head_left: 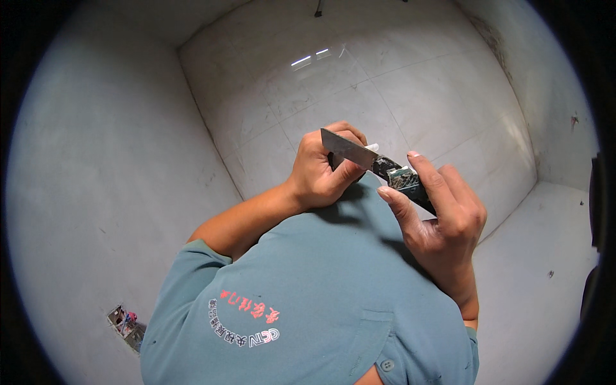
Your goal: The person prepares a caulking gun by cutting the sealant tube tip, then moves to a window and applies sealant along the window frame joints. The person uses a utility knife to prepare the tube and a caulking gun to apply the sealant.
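A utility knife (405,182) with a dark green and black, worn handle is held in my right hand (449,215), the thumb and fingers gripping the handle's sides. Its long metal blade points up and left, passing in front of my left hand (319,170). My left hand is closed, with fingers curled around a dark object (332,160) that mostly hides behind the blade and thumb; I cannot make out its kind. A small white piece (373,147) sticks out beside the blade near the left fingers. Both hands are close together in front of my chest.
Grey walls rise on the left and right of a tiled floor (340,106). Low on the left wall is a recessed electrical box (126,326) with wires in it. A dark thing (597,205) stands at the right edge, and a thin black leg (319,9) shows at the top.
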Tool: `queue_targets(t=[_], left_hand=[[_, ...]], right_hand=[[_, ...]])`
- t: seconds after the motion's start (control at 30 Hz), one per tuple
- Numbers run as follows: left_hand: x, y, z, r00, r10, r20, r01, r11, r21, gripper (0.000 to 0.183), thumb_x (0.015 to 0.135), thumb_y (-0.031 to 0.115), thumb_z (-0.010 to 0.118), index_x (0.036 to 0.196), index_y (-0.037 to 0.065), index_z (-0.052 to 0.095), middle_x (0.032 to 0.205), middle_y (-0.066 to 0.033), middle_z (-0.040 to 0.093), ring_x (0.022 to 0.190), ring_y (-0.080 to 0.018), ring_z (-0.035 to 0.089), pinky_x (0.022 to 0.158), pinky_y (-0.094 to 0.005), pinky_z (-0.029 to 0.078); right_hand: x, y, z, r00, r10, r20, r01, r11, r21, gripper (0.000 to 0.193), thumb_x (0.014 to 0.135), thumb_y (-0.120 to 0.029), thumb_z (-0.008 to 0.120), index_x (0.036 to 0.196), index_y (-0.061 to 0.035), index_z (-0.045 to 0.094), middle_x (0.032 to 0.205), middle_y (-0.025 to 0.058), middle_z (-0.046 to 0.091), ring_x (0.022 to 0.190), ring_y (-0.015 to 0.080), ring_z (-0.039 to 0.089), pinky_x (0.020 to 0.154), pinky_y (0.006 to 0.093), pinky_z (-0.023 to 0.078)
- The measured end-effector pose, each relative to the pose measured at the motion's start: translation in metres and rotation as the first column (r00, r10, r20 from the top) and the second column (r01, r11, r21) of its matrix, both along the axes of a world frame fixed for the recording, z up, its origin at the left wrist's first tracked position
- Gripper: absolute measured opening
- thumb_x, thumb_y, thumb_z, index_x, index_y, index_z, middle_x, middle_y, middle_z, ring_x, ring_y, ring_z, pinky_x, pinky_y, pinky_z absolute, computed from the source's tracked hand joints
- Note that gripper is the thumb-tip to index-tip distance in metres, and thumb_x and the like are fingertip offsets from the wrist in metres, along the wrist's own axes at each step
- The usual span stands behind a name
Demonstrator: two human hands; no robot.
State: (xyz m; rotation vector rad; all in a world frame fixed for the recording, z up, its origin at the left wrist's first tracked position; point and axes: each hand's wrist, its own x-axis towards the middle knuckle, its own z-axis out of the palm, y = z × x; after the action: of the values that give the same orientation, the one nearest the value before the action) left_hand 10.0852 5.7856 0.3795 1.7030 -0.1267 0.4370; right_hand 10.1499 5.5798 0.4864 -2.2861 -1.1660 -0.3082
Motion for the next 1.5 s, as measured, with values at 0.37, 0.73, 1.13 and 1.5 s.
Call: queue_targets(t=[0.37,0.73,1.13,1.5], left_hand=[[-0.014,-0.003,0.003,0.998,0.018,-0.054,-0.017,0.999,0.029,0.048,0.101,0.045,0.066,0.087,-0.001,0.067,0.103,-0.0125,0.067,0.08,-0.0136,0.059,0.07,-0.029,0.048],[-0.028,-0.001,-0.001,0.998,0.059,-0.007,-0.059,0.998,-0.002,0.04,0.101,0.038,0.068,0.09,0.0,0.071,0.098,-0.0114,0.069,0.076,-0.0155,0.062,0.066,-0.0297,0.047],[-0.036,-0.006,0.005,0.996,0.086,-0.021,-0.087,0.994,-0.059,0.042,0.098,0.04,0.07,0.087,0.0,0.074,0.094,-0.012,0.069,0.07,-0.0165,0.06,0.061,-0.0298,0.046],[-0.042,0.004,0.01,0.999,0.037,0.023,-0.036,0.999,-0.028,0.067,0.102,0.063,0.054,0.079,0.002,0.069,0.097,-0.0173,0.068,0.073,-0.0174,0.063,0.065,-0.0302,0.049]], right_hand=[[-0.012,-0.002,-0.001,0.988,-0.03,-0.152,0.034,0.999,0.025,0.046,0.085,-0.04,0.084,0.105,-0.0005,0.073,0.066,0.0071,0.057,0.051,0.0209,0.053,0.046,0.0337,0.041],[-0.021,-0.005,-0.001,0.97,-0.059,-0.237,0.071,0.996,0.046,0.043,0.085,-0.042,0.085,0.102,-0.0045,0.073,0.068,0.007,0.06,0.052,0.0244,0.055,0.048,0.0354,0.042],[-0.013,-0.023,-0.002,0.967,-0.09,-0.24,0.106,0.993,0.055,0.035,0.089,-0.037,0.081,0.103,-0.0055,0.074,0.076,0.0113,0.068,0.059,0.0287,0.063,0.053,0.0372,0.048],[-0.001,-0.07,-0.029,0.758,-0.316,-0.57,0.447,0.889,0.102,0.042,0.105,-0.038,0.065,0.113,0.0035,0.068,0.076,-0.0059,0.047,0.069,0.0063,0.039,0.062,0.0221,0.033]])
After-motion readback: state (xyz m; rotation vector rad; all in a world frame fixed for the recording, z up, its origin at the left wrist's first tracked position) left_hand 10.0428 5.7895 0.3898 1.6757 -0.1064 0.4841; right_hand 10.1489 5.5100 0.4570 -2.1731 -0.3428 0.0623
